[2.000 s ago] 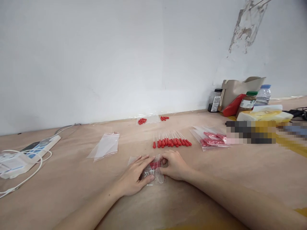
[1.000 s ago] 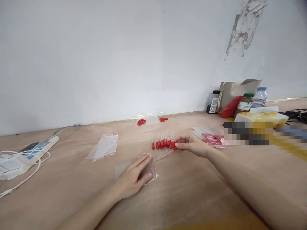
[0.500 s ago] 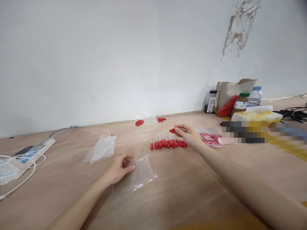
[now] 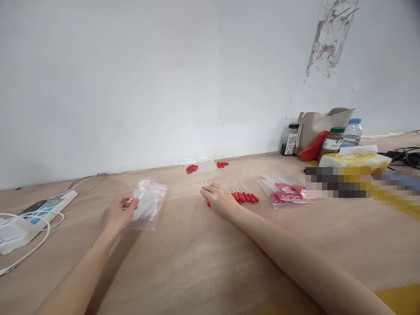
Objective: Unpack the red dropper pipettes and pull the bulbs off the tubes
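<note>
My left hand (image 4: 120, 214) is at the left, its fingers closed on the edge of a clear zip-lock bag (image 4: 154, 210). This bag lies over a stack of whitish plastic bags, whose outline shows through it. My right hand (image 4: 219, 199) reaches across a row of droppers (image 4: 244, 197), thin clear tubes with red bulbs laid side by side. Its fingers curl down around the left end of the row, hiding several droppers. A red bulb and some clear tube tips show beside the fingertips.
Filled bags (image 4: 288, 192) with red bulbs lie right of the droppers. Loose red bulbs (image 4: 192, 169) lie by the wall. A power strip (image 4: 39, 218) with cables is at the left. Bottles (image 4: 332, 142), a beige bag (image 4: 315, 127) and a tissue pack (image 4: 356, 161) stand back right.
My left hand has moved left, taking the clear bag from the middle onto the stack. My right hand has shifted left and down onto the droppers, after holding a red-ended one above them.
</note>
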A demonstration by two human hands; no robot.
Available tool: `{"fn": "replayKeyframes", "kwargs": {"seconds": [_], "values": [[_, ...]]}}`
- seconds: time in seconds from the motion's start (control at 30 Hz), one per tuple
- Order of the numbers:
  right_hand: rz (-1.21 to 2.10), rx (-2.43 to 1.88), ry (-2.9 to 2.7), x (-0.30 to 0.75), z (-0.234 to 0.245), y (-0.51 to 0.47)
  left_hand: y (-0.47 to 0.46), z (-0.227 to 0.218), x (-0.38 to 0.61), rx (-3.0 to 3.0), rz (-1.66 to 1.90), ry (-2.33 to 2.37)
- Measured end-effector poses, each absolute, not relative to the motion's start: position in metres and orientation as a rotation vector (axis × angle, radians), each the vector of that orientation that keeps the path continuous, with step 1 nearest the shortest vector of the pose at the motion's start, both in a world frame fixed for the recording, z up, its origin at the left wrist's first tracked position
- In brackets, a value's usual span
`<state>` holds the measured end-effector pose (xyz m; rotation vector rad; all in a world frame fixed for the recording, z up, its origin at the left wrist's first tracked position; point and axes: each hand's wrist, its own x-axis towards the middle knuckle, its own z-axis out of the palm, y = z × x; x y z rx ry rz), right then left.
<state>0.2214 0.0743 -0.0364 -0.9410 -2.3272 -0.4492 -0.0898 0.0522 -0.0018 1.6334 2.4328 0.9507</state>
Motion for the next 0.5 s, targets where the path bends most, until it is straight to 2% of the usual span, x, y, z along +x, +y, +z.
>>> {"fn": "replayKeyframes", "kwargs": {"seconds": [0.1,0.27,0.4,0.5], "values": [[-0.521,-1.034,-2.431,0.215,-0.038,0.071,0.059,-0.006,-0.118,1.577,0.688,2.624],[-0.528,-1.054,-2.464,0.213,-0.045,0.067,0.056,-0.013,-0.119,1.614,0.593,2.672],[-0.520,-1.061,-2.473,0.216,-0.048,0.064,0.044,-0.013,-0.090,1.963,0.775,2.796],[-0.456,-1.092,-2.415,0.217,-0.044,0.061,0.035,-0.019,-0.051,2.403,1.084,2.282]]}}
